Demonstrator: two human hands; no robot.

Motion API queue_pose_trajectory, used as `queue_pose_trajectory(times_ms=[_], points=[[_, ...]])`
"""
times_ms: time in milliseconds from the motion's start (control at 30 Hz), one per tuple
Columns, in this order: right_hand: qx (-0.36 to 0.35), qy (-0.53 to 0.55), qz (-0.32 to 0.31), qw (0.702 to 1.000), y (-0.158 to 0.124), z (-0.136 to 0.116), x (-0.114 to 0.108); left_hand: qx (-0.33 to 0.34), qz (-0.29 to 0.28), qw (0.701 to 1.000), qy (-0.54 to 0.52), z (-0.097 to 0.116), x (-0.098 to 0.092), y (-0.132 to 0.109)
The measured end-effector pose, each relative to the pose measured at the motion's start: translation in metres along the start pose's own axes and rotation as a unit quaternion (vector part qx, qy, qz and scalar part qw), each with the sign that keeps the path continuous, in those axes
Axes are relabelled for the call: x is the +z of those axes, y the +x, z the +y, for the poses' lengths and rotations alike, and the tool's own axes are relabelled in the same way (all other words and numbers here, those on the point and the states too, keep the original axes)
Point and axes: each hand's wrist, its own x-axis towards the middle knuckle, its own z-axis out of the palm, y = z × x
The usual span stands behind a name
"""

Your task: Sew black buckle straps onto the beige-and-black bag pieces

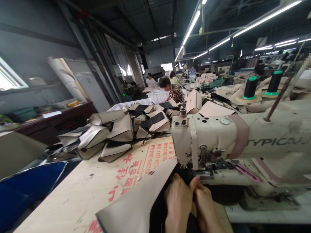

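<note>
A beige and black fabric piece (143, 197) lies across the plywood tabletop, its upper edge reaching the needle area of the sewing machine (206, 129). My left hand (178, 197) is closed on the black part of this piece, with the fingertips curled down into it. Close beside it on the right, my right hand (204, 200) pinches the edge of the same piece, thumb pointing up near the machine's narrow arm. Both hands are just below the presser foot. The fingertips of the left hand are partly hidden in the dark material.
Sewn beige pieces with black trim (119, 127) are heaped behind the plywood table (97, 181). Pink-handled snips (245, 171) rest on the machine. Black thread cones (250, 87) stand behind it. A blue bin (26, 191) is at the left. A person (176, 92) sits beyond the heap.
</note>
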Motion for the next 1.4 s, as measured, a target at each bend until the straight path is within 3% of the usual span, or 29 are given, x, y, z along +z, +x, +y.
queue_pose_trajectory(times_ms=[167, 300, 467, 700, 833, 1067, 1267, 1400], points=[[0.046, 0.081, -0.045, 0.995, 0.000, 0.001, -0.001, -0.011, -0.002, 1.000, -0.021, -0.002, 0.008, 0.002], [0.078, 0.096, -0.043, 0.991, 0.000, -0.002, -0.003, -0.013, 0.008, 0.986, -0.167, -0.015, 0.019, 0.006], [0.084, 0.077, -0.018, 0.993, 0.002, -0.003, -0.002, -0.020, -0.064, 0.952, -0.300, -0.023, 0.022, 0.014], [0.071, 0.038, 0.012, 0.997, 0.003, -0.005, -0.003, -0.008, -0.044, 0.961, -0.274, -0.025, 0.025, 0.016], [0.066, 0.062, -0.006, 0.996, 0.004, -0.006, -0.004, 0.009, -0.048, 0.967, -0.252, -0.029, 0.025, 0.017], [0.069, 0.063, 0.010, 0.996, 0.003, -0.005, -0.003, 0.017, -0.065, 0.954, -0.292, -0.033, 0.025, 0.019], [0.048, -0.014, 0.053, 0.997, 0.007, 0.000, -0.002, 0.001, -0.050, 0.958, -0.281, -0.033, 0.029, 0.022], [-0.008, -0.145, -0.017, 0.989, 0.012, -0.001, -0.007, -0.002, -0.043, 0.954, -0.296, -0.033, 0.029, 0.023]])
